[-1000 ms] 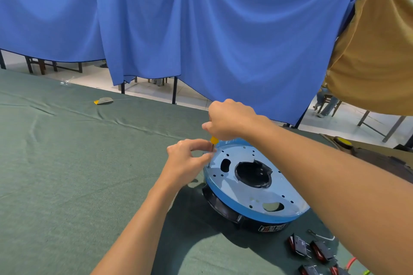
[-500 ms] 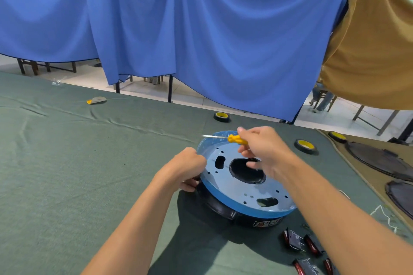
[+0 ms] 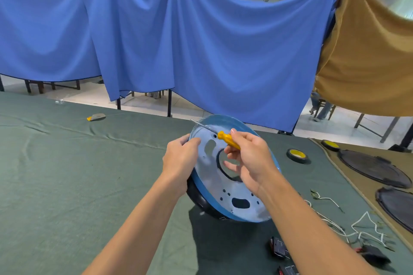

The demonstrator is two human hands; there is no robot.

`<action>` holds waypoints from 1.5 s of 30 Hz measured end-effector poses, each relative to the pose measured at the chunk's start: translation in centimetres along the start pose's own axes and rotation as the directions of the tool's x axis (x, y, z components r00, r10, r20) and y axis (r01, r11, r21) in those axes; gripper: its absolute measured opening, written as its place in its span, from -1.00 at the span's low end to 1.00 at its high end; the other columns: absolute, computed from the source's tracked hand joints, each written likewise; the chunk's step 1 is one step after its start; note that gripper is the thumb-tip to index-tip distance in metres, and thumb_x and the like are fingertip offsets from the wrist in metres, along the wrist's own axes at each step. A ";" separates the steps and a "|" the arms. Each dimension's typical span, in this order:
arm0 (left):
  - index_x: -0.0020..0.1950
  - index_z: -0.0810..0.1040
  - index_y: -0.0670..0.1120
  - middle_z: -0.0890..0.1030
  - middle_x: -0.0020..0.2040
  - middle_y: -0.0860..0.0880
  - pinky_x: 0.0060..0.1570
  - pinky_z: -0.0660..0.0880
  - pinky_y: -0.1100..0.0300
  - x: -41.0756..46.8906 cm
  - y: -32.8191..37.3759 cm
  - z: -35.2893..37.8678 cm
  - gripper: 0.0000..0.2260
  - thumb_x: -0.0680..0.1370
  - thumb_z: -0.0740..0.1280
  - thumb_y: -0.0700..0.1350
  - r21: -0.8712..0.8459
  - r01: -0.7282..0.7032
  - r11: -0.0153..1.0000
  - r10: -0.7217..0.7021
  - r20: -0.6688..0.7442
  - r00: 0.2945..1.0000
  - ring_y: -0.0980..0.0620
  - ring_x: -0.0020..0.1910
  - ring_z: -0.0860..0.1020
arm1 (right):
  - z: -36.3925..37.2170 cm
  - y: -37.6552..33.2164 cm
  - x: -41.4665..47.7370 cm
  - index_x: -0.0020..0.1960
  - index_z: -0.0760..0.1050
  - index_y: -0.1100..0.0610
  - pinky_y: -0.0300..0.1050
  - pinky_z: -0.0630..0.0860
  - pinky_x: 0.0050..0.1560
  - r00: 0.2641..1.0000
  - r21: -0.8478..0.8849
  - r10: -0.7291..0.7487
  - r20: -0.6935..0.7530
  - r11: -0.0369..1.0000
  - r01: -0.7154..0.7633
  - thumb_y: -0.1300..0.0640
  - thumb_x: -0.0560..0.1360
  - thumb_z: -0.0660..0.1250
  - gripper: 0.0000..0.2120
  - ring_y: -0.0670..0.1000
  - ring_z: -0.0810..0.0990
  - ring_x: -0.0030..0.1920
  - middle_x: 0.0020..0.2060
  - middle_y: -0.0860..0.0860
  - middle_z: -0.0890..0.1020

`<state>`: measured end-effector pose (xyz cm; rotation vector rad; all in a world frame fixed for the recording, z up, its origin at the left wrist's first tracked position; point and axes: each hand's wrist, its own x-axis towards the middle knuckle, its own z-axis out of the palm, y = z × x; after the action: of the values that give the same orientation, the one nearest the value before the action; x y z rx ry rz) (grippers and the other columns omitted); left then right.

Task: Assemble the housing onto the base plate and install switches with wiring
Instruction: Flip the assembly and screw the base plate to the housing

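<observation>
1. Got the left hand (image 3: 181, 161) hooked onto the left rim of the blue plate (image 3: 225, 192), fingers curled behind the edge, thumb up on the pale face.
2. Got the right hand (image 3: 250, 158) raised in front of the plate's middle, thumb and first fingers pinching the yellow handle of a screwdriver (image 3: 228, 139), other fingers loosely bent below it.
3. Pointing the metal shaft up and to the left, tip out past the plate's far rim.
4. Holding the plate tipped up, face toward the camera, with the black housing (image 3: 199, 198) tucked against its back side. Can't tell whether the low edge touches the green cloth (image 3: 67, 185).
5. In the plate face: one big round hole in the middle, an oval cutout above it and one below, plus small holes scattered around.
6. Off to the right on the green cloth: a roll of tape (image 3: 296, 155), loose white wires (image 3: 362, 227), and near the bottom edge a few black-and-red switches (image 3: 278, 248).
7. Further right, on a brown cloth (image 3: 367, 188): a second tape roll (image 3: 330, 144) and two round black covers (image 3: 375, 167).
</observation>
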<state>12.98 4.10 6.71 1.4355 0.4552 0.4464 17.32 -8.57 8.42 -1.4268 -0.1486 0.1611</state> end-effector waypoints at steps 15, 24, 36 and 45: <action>0.17 0.51 -0.22 0.50 0.07 -0.27 -0.13 0.53 -0.10 -3.8 2.4 0.4 -0.51 0.30 0.54 -0.13 0.817 -0.543 0.194 0.884 0.094 0.458 -0.29 0.01 0.49 | -7.8 -0.2 -4.0 -0.05 0.54 0.16 -0.11 0.51 -0.33 0.980 0.322 0.022 -0.198 0.946 0.044 0.08 0.60 0.28 -0.84 -0.04 0.44 -0.45 -0.39 0.05 0.54; 0.13 0.46 -0.22 0.55 0.07 -0.30 -0.18 0.51 -0.05 -4.3 -2.9 2.2 -0.46 0.27 0.51 0.01 0.725 -0.588 -0.359 0.775 0.583 0.245 -0.27 -0.07 0.53 | -11.0 2.7 -4.6 -0.04 0.56 0.21 -0.11 0.49 -0.37 0.946 0.354 0.189 -0.263 0.931 -0.087 0.15 0.58 0.30 -0.87 0.00 0.46 -0.38 -0.27 0.09 0.55; 0.16 0.54 -0.24 0.58 0.01 -0.15 -0.11 0.53 0.01 -3.6 -9.3 3.0 -0.46 0.48 0.36 0.22 0.501 -0.661 -0.558 0.660 0.751 0.013 -0.14 -0.03 0.53 | -12.4 4.8 -4.0 -0.05 0.52 0.13 -0.11 0.51 -0.33 0.919 0.246 0.133 -0.370 0.968 -0.041 0.14 0.60 0.27 -0.90 -0.02 0.47 -0.34 -0.23 0.08 0.56; 0.14 0.60 -0.23 0.60 0.01 -0.12 -0.07 0.52 0.07 -2.6 -9.9 2.9 -0.52 0.49 0.39 0.16 0.505 -0.706 -0.497 0.705 0.709 0.011 -0.09 0.00 0.54 | -9.9 5.6 -3.0 0.02 0.50 0.19 -0.09 0.57 -0.14 0.945 0.208 0.072 -0.320 0.978 -0.004 0.19 0.62 0.23 -0.91 0.02 0.56 -0.22 -0.23 0.10 0.55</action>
<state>12.54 -0.57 -2.82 2.7925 -0.8496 1.6757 16.23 -18.04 1.45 -1.2315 0.1655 -0.0303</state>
